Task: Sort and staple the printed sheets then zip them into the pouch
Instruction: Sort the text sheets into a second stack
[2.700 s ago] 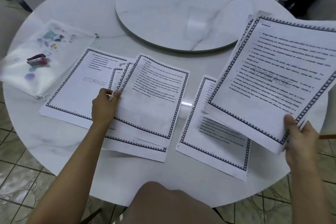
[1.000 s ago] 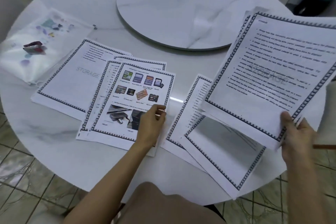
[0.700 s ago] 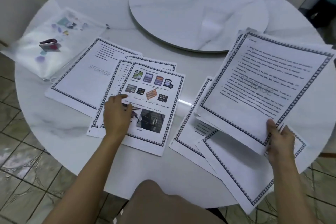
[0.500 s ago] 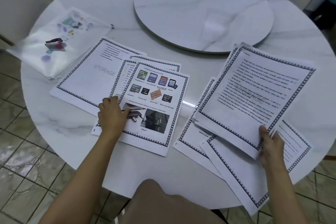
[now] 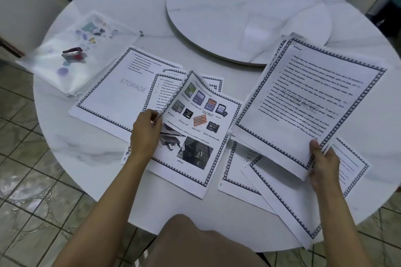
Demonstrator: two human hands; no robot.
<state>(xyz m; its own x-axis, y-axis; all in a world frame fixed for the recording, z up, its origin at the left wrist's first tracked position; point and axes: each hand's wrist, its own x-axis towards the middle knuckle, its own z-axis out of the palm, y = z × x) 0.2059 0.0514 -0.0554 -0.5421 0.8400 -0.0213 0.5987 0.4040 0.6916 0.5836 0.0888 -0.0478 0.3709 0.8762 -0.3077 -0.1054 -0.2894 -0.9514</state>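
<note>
Printed sheets with chequered borders lie spread over the round white table (image 5: 86, 154). My left hand (image 5: 145, 134) pinches the left edge of a sheet with colour pictures (image 5: 195, 128) and lifts its upper left corner off the page beneath. My right hand (image 5: 323, 162) grips the lower corner of a stack of text sheets (image 5: 308, 102), held tilted above two loose sheets (image 5: 280, 206). A "STORAGE" title sheet (image 5: 121, 89) lies flat on the left. The clear zip pouch (image 5: 76, 56) sits at the far left with a small red stapler (image 5: 72, 54) on it.
A round marble turntable (image 5: 238, 6) fills the table's middle, beyond the sheets. The lowest loose sheet overhangs the table's near edge. Chair backs stand at the far left and far right. My knee shows below the table edge, over a tiled floor.
My left hand has taken hold of the picture sheet's left edge and raised its corner. The stack in my right hand has come lower, closer to the table.
</note>
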